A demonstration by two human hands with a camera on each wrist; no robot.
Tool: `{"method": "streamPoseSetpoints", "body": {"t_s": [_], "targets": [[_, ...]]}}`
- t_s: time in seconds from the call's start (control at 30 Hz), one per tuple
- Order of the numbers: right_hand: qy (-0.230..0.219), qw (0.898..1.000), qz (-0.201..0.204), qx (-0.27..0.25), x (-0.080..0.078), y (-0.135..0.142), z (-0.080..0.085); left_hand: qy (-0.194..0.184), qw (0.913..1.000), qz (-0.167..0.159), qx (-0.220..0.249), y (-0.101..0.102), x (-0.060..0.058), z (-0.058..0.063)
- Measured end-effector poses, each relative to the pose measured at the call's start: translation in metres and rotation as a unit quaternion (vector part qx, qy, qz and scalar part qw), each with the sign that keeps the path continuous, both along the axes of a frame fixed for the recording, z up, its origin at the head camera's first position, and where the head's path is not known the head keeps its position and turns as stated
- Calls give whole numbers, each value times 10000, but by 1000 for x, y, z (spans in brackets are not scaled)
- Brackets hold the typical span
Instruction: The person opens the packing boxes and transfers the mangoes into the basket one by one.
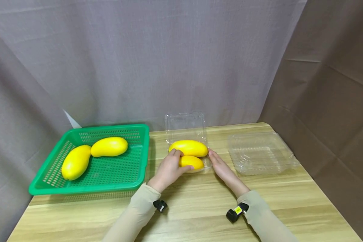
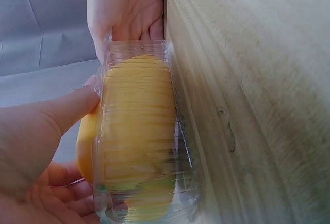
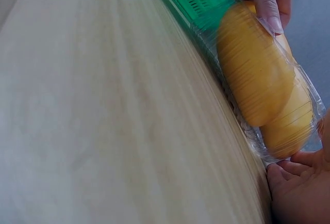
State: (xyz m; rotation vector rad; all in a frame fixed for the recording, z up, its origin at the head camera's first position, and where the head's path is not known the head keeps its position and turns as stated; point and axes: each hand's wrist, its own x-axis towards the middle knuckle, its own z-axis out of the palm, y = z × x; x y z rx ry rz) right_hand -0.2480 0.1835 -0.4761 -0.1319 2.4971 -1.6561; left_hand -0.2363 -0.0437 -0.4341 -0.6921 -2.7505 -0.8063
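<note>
Two yellow mangoes lie side by side in a clear plastic clamshell box, its lid (image 1: 186,125) standing up at the back. My left hand (image 1: 168,169) grips the near mango (image 1: 194,162) from the left, thumb on its front side and fingers between it and the far mango (image 1: 188,147). On the box's right side, my right hand (image 1: 223,168) rests its fairly straight fingers against the wall. Through the ribbed clear front wall (image 3: 258,74), both mangoes show in the right wrist view.
A green plastic basket (image 1: 118,178) at the left contains two more mangoes, a left one (image 1: 76,163) and a right one (image 1: 109,147). Further clear plastic packaging (image 1: 260,153) sits on the wooden table (image 1: 196,208) at the right. A grey curtain (image 1: 175,60) hangs behind.
</note>
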Motion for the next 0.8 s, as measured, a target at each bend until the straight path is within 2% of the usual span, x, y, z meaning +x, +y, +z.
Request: {"method": "streamPoseSetpoints", "body": {"t_s": [0.43,0.8], "targets": [[214,9994,16,288,0,-1,-2,231,9997,23,19,0,-3,2],[277,9989,-23,381,1,0,-3,136,9998,37,122,11,-3,5]]}}
